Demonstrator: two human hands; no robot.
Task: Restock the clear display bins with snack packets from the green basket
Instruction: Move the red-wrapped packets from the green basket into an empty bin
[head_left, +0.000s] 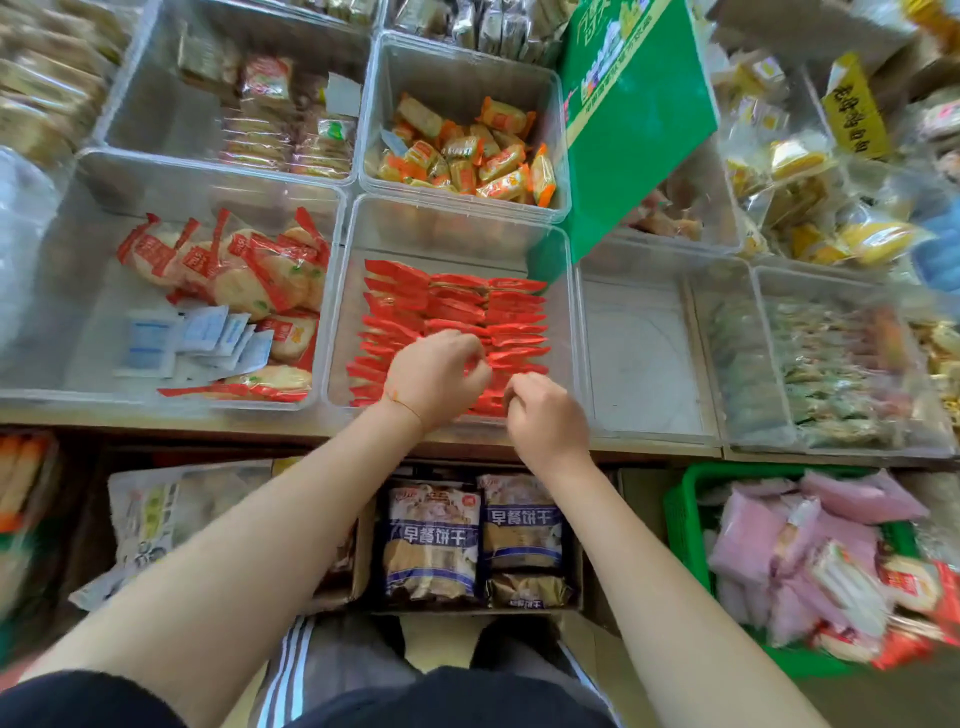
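I work in the clear bin (563, 312) at the middle of the shelf's front edge, where the red packets (457, 306) stand in two overlapping rows. My left hand (434, 376) sits over the near end of the left row, fingers curled down onto the packets; my right hand (543, 415) is at the bin's front wall, fingers curled in, and I cannot tell whether it pinches a packet or only presses the row, because motion blur and the back of the hand hide the fingertips. The step in hand, as I judge it, is squaring the stock. To do it well, I keep the left fingers as a stop against the row while the right hand seats each packet on edge, crimped ends aligned with the ones behind, and pushes toward the bin's rear wall so the front stays free. Light pressure is enough; the contents probably crush easily. The green basket (680, 514) stands below the shelf's front edge at my right, holding pink packets (748, 545) and a few red-and-white ones, within reach for the next load.
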